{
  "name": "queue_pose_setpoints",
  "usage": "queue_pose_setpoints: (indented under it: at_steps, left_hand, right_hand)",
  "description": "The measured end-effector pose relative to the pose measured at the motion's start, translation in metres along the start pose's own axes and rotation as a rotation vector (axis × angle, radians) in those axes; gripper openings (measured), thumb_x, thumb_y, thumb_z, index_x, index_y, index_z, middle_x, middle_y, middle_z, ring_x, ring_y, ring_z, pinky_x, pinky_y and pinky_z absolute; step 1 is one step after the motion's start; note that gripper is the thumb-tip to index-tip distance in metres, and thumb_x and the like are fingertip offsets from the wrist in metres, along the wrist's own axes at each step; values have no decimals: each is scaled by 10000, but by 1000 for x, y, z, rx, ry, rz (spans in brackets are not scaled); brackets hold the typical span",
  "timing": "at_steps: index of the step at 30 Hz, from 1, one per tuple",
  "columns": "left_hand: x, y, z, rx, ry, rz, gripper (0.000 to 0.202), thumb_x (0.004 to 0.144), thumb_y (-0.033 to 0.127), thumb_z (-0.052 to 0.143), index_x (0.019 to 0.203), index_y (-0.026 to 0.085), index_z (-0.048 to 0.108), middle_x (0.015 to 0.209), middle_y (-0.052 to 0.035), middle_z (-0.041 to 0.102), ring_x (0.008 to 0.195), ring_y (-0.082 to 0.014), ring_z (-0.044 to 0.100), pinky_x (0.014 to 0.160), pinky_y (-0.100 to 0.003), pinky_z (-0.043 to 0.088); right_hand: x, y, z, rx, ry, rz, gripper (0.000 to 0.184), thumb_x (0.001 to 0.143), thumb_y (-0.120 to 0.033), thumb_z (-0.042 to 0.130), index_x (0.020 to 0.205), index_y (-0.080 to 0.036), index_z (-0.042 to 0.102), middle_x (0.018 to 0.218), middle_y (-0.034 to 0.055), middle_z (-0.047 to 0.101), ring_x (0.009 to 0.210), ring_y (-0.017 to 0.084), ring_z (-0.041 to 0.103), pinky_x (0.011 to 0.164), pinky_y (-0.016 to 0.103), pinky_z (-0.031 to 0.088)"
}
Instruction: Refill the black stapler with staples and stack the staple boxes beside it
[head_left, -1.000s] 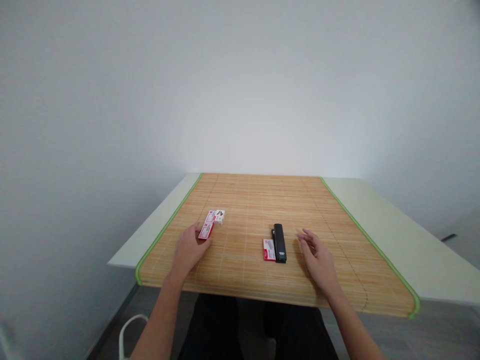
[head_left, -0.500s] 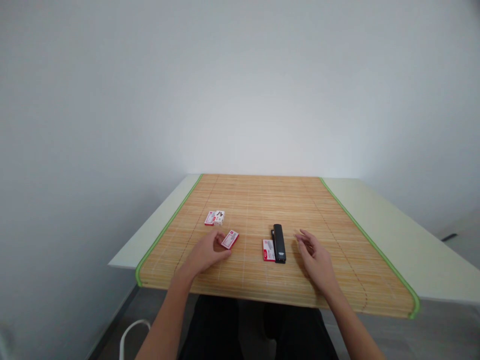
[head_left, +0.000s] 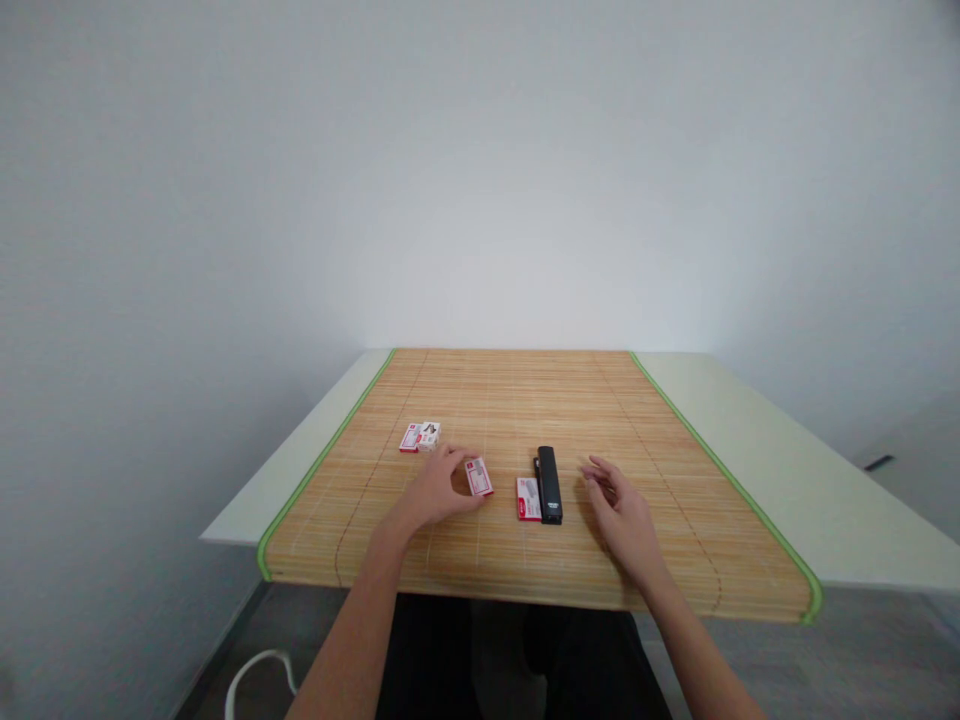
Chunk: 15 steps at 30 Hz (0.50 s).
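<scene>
My left hand (head_left: 439, 490) pinches a small red and white staple box (head_left: 479, 477) just above the bamboo mat (head_left: 675, 560). To its right a second red and white box (head_left: 528, 498) lies flat against a black stapler (head_left: 548, 484). My right hand (head_left: 619, 505) hovers right of the stapler with fingers loosely spread, holding nothing. Two more small boxes (head_left: 420, 437) lie together at the mat's left, behind my left hand.
The mat has a green border and covers most of a pale table (head_left: 787, 470). A white wall stands behind it. A white chair frame (head_left: 251, 675) shows at the lower left, below the table edge.
My left hand has carried the staple box from near the two left boxes rightward, toward the stapler. My right hand has barely moved.
</scene>
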<state>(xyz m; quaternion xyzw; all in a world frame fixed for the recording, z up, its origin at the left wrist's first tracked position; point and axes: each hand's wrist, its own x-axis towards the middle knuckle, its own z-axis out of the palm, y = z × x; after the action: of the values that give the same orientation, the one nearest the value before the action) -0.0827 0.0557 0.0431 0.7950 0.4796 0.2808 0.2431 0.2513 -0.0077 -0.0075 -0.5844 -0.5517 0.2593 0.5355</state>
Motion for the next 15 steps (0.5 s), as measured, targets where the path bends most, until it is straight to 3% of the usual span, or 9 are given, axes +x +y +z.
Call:
queue_pose_setpoints:
  at_steps: [4,7,11,15]
  left_hand:
    - [6,30,18,-139,-57,92,657,755,338,787,1376,290,578,1257,-49,643,1059,-233,630,976,-392,511]
    - [11,48,34,-158,-130,169,706,716,322,820,1381,298,584,1297,-52,629,1104,-251,616,1012,-411,500]
    - [12,53,51,-138,-177,201,766,676,277,838,1397,301,581,1381,-65,592,1250,-295,558,1111,-451,438]
    - [9,48,56,-145,-178,208,783,699,286,838,1428,298,552,1422,-70,585,1302,-306,527,1153,-473,393]
  right_hand:
    - [0,1,0,-1,-11,-10,496,956,-510,592,1371,-239,587,1241,124,723,1143,265,697,1048,496,540]
    - [-1,0,-1,2,-33,-16,489,960,-504,590,1376,-246,585,1256,123,718,1158,266,691,1059,500,533]
    - [-3,-4,-1,-13,-76,-27,472,961,-489,596,1372,-256,594,1255,117,722,1157,272,691,1062,503,527]
    - [-5,-11,0,-40,-154,-67,438,962,-463,604,1357,-274,607,1239,94,730,1152,269,687,1071,501,514]
